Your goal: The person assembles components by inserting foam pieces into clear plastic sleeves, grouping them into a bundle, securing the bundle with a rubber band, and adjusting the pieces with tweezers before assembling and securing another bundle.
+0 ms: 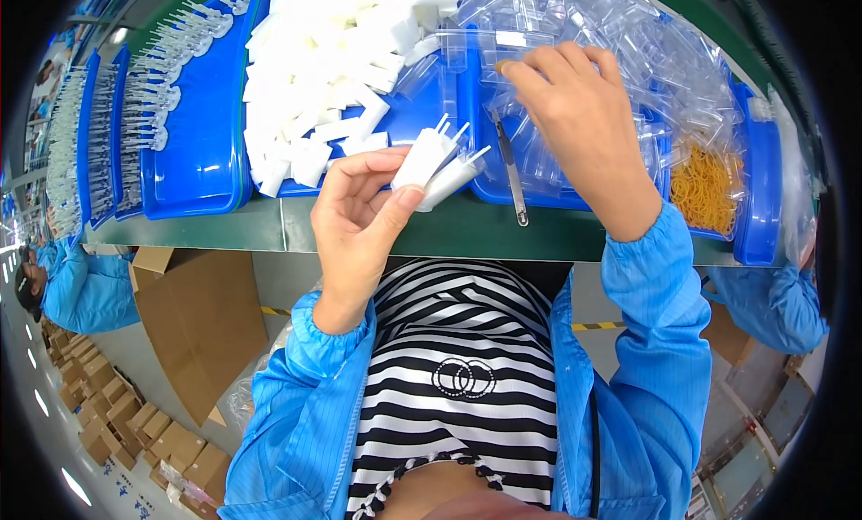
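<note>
My left hand (355,206) pinches two white pieces between thumb and fingers, just above the table's front edge. One is a white block (418,159); beside it lies a rounder white piece (446,184). Thin pale prongs stick out at their far ends, with some clear plastic around them. My right hand (575,98) is over the heap of clear plastic sleeves (620,35), its fingers bent together near one sleeve. Whether that sleeve is between the fingertips is hidden. Metal tweezers (510,170) lie against the front rim of the blue tray below my right hand.
White blocks (314,62) fill a blue tray left of centre. Farther left, blue trays (193,161) hold rows of pronged parts (153,98). Yellow rubber bands (705,188) lie at the right. A large cardboard box (202,313) stands below the green table edge (296,224); co-workers sit at both sides.
</note>
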Motion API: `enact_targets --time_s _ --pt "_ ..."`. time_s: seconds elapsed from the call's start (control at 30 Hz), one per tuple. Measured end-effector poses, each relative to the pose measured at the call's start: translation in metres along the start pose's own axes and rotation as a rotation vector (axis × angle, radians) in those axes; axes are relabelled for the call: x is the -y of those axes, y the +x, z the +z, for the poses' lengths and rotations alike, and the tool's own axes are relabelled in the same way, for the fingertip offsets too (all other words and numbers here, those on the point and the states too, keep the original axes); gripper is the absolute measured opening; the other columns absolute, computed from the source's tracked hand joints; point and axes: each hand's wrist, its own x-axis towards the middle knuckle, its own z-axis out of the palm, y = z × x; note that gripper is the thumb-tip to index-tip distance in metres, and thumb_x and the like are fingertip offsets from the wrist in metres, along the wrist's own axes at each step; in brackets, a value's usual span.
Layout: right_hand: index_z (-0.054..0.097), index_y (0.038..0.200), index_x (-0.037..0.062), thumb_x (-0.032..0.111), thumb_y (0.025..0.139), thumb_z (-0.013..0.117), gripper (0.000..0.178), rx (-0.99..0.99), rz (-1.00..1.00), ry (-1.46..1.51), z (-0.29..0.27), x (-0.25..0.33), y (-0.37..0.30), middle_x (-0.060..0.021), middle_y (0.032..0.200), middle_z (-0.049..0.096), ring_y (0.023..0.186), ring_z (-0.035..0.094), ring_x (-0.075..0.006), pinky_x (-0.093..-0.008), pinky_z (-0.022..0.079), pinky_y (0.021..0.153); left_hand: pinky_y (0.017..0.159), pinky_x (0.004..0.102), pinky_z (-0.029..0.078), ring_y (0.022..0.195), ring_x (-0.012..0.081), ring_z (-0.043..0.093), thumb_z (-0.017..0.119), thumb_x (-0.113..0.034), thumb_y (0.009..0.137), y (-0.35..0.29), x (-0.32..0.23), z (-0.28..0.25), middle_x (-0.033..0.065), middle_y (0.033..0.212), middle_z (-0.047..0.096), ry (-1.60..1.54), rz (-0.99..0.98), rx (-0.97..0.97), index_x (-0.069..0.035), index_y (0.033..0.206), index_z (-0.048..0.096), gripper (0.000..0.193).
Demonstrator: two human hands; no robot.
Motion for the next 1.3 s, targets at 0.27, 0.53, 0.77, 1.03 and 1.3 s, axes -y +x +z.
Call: enact_targets --time_s 0.27,0.53,0.77,1.03,1.3 --pt "0.065 0.098 0.0075 0.0 0.073 0.068 0.026 0.007 -0.003 0.039 -0.007 0.001 -0.002 -0.0049 0.091 0.06 0.09 0.061 -0.023 -0.0395 0.043 0.094 0.094 0.0337 0.051 0.113 0.0218 0.06 0.068 0.005 0.086 0.0 0.002 0.001 0.0191 0.123 0.059 -0.059 0.0 -0.034 0.003 0.114 0.052 0.032" --pt "0.066 0.105 0.0027 0.0 0.084 0.066 0.021 -0.174 0.39 1.091 -0.02 0.023 -0.017 -0.006 0.096 0.063 0.078 0.059 -0.0125 -0.0265 0.051 0.069 0.095 0.0345 0.053 0.117 0.0224 0.056 0.067 0.006 0.086 0.002 0.01 0.004 0.0179 0.125 0.056 -0.052 0.051 0.027 0.001 0.114 0.053 0.032" --pt "0.064 0.105 -0.001 -0.001 0.085 0.065 0.02 -0.073 0.538 1.431 -0.023 0.032 -0.027 -0.006 0.1 0.066 0.078 0.058 -0.0095 -0.0244 0.049 0.068 0.092 0.034 0.055 0.12 0.0232 0.053 0.065 0.008 0.086 0.004 0.01 0.005 0.0157 0.128 0.05 0.078 0.189 0.082 0.001 0.114 0.058 0.03" --pt "0.067 0.108 0.0003 0.004 0.088 0.069 0.021 -0.213 0.53 1.381 -0.03 0.03 -0.028 -0.0057 0.096 0.065 0.076 0.058 -0.0086 -0.0226 0.048 0.066 0.093 0.0369 0.055 0.118 0.0236 0.055 0.067 0.008 0.085 0.002 0.011 0.007 0.0141 0.128 0.05 0.13 0.26 0.113 0.0 0.115 0.059 0.032" --pt "0.069 0.107 0.0019 0.012 0.091 0.067 0.019 -0.138 0.505 1.253 -0.031 0.024 -0.034 -0.0051 0.093 0.065 0.077 0.057 -0.0099 -0.0234 0.048 0.068 0.092 0.0353 0.054 0.116 0.0224 0.056 0.067 0.008 0.085 0.001 0.01 0.007 0.0134 0.127 0.051 0.156 0.266 0.119 0.001 0.112 0.063 0.028"
